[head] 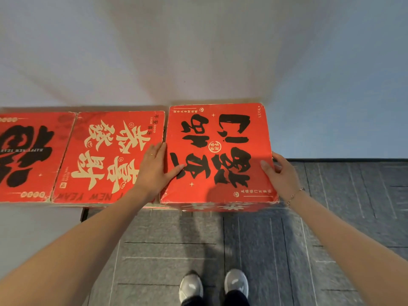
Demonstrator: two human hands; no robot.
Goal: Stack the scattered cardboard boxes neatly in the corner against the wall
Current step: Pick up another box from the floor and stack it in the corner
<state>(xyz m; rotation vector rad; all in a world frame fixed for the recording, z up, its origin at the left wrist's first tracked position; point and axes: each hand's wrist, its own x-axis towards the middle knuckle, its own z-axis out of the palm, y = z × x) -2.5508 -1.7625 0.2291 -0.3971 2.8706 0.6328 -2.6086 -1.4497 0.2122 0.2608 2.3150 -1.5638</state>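
Head view: three red boxes in row against wall (198, 51). Right box (217, 155) sits higher than middle box (110, 155) and left box (26, 157), likely on stack. Left hand (155, 166) flat on its left edge, fingers straight; right hand (279, 173) grips right edge. Placement nearly done; squaring left. Contents unseen, lids shut.

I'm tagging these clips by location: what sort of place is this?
Probably an office or storeroom corner indoors: grey carpet tiles underfoot, a plain white wall, and red printed cardboard boxes lined up along it.
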